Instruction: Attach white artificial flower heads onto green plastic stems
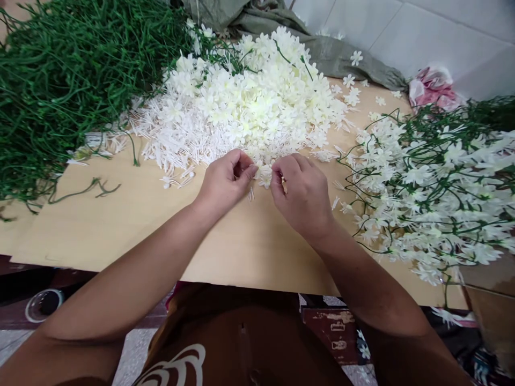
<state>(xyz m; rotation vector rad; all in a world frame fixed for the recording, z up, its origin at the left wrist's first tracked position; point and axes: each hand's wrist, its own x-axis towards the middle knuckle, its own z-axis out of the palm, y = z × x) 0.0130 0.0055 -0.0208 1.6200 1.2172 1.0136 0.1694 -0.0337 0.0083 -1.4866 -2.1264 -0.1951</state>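
My left hand (230, 178) is closed in a pinch, thumb against forefinger, at the near edge of the loose white pieces. What it pinches is too small to make out; a thin white forked piece (251, 194) shows just below the thumb tip. Opposite it, my right hand (302, 188) is also closed, its fingertips pinching at the edge of a white artificial flower (264, 176) between the two hands. Behind them rises a heap of cream-white artificial blossoms (261, 96), with a spread of thin white plastic pieces (185, 131) at its left.
A large mass of green plastic stems (80, 75) covers the back left. On the right lies a pile of white flowers on green stems (438, 187). A grey-green cloth (341, 56) runs along the tiled wall (402, 32). Loose stems (86, 188) lie on the tan board (161, 225).
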